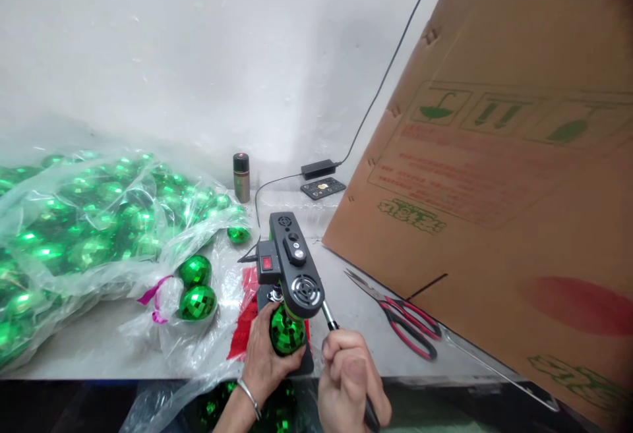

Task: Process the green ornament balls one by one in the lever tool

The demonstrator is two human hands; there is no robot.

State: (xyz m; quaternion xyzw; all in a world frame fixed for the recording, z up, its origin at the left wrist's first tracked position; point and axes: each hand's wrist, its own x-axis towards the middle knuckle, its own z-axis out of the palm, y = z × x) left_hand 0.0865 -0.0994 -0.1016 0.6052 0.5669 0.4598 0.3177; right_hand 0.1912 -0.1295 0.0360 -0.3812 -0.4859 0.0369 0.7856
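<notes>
Under the head of a small black bench machine (297,258) with a red switch, my left hand (264,347) wraps round a shiny green faceted ball (287,331). The top of the ball is hidden by the machine head. My right hand (351,374) is closed round the black grip of a metal lever (328,314) that runs out from the machine's right side. Part of a red cloth (242,327) lies beneath the machine. Two more green balls (198,302) rest on plastic left of my left hand.
A clear plastic bag (188,242) full of green balls covers the table's left. A spray can (241,177), black power adapter (318,169) and phone (323,187) stand or lie behind the machine. Red-handled scissors (405,321) lie before a large cardboard box (494,176) on the right.
</notes>
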